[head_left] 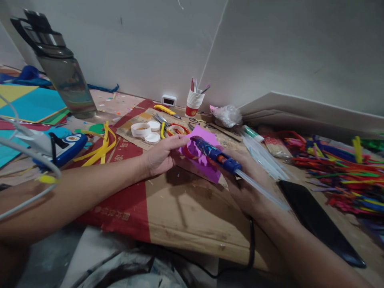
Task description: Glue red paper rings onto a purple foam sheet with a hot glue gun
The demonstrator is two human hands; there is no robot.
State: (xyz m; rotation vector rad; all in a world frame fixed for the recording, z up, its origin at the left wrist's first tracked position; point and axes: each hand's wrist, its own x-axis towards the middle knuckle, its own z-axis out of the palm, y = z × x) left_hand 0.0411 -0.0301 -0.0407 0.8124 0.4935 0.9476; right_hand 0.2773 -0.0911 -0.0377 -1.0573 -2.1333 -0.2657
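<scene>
My left hand [165,156] pinches the left edge of a purple sheet [211,172] with a cut-out shape in it, held above the cardboard-covered table. My right hand [249,180] is wrapped round a blue hot glue gun [214,153]. A clear glue stick [261,189] juts from its back end, and a black cord hangs below my hand. The gun's nozzle end lies over the purple sheet; whether it touches the sheet I cannot tell. Something red [187,152] shows beside the sheet near my left fingertips. My right fingers are partly hidden behind the gun.
A water bottle [67,76] stands at the left beside a blue device [64,150] with white cables. Behind my hands are a yellow utility knife [166,110], white round lids [152,138] and paper cups [194,102] with pens. To the right lie a black phone [318,220] and colourful pipe cleaners [345,172].
</scene>
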